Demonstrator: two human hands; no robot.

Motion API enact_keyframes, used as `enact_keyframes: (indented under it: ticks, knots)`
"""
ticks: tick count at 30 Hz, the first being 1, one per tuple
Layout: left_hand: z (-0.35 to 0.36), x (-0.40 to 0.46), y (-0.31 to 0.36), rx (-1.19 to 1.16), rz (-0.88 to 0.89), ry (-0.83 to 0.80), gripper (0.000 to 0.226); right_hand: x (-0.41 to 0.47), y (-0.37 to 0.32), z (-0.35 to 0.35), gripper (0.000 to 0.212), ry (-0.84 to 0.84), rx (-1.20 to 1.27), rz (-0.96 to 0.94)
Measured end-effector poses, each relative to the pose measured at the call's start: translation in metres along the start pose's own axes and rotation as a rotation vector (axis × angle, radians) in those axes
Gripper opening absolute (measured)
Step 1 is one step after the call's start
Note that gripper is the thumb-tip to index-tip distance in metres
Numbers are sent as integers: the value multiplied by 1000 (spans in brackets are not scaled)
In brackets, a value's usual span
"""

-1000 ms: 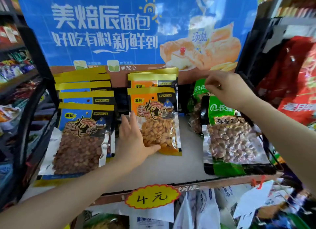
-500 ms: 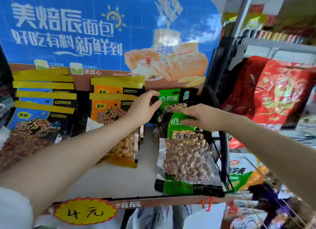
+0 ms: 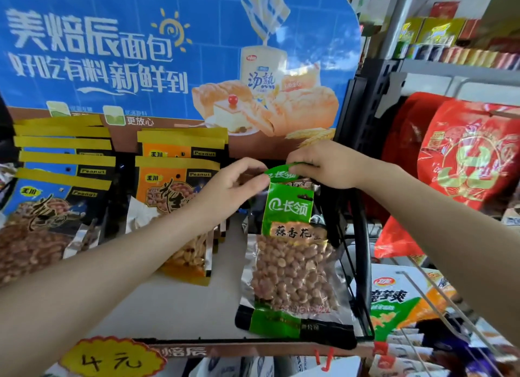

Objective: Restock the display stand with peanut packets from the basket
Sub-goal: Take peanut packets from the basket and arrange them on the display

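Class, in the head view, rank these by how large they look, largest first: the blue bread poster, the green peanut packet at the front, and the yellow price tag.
1. Blue bread poster, by far the largest.
2. Green peanut packet.
3. Yellow price tag, partly cut off by the picture's edge and closest to the camera, so its rank is unsure.
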State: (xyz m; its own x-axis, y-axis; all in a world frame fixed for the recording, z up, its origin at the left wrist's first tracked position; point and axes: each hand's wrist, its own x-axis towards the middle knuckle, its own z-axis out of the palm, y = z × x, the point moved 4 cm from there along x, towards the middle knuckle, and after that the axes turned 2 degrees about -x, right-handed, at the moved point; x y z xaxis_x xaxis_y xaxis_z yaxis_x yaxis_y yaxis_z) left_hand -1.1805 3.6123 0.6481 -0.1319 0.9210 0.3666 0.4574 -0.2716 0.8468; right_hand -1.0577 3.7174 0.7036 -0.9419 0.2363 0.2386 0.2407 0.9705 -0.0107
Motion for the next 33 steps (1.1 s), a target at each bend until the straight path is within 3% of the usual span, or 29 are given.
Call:
enact_keyframes:
  ticks: [3,6,10,12,14,18,23,33]
  knots:
    - [5,-11,9,177,70,-126,37,-6,-23,-6,24,-37,-16,-107]
    - [5,-20,13,363,188,-68,35,-11,-40,-8,17,-77,-30,-125]
    - [5,-33,12,516,391,-91,29,-15,-35,-13,23,-285,249,35]
    - [3,-33,14,542,417,-127,30,-11,-19,-20,38,-281,404,177]
    - [1,-31,17,552,414,-161,31,-2,-1,-22,40,-242,425,294]
    - [-5,-21,18,531,367,-186,28,32,12,-6,32,-414,115,313]
    - [-15,-16,15,492,279,-199,30,62,17,24,36,-648,35,252]
    - [-26,-19,6,454,229,-180,30,61,27,55,33,-496,-450,-146]
